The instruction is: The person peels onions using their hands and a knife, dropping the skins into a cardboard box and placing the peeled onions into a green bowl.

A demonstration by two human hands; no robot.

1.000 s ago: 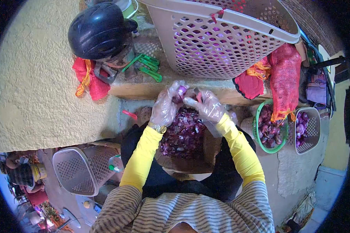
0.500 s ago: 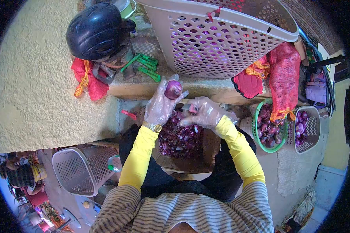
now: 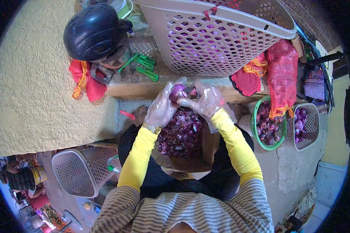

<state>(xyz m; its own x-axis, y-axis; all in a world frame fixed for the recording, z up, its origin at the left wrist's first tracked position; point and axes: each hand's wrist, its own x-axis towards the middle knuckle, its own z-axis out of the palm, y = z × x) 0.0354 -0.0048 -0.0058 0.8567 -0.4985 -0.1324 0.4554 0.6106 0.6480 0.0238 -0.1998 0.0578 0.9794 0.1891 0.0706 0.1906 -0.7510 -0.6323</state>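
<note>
My left hand (image 3: 161,106), in a clear plastic glove, is closed around a purple onion (image 3: 177,93) and holds it up. My right hand (image 3: 208,99), also gloved, meets the onion from the right, its thumb against it. Pinched in its fingers is what looks like a small knife (image 3: 191,91), dark and pinkish, mostly hidden by the fingers. Below both hands, between my knees, a box (image 3: 208,149) holds a heap of purple onion skins (image 3: 181,134).
A large perforated basket (image 3: 217,50) of onions stands ahead on a ledge. To the right are a green basket (image 3: 254,130) of onions, a small grey basket (image 3: 317,132) and a red mesh sack (image 3: 282,73). At left lie a dark helmet (image 3: 91,33) and a tipped grey basket (image 3: 72,173).
My right hand has moved up and left to the onion, bringing the small knife against it. The left hand has tilted the onion and lowered it slightly.
</note>
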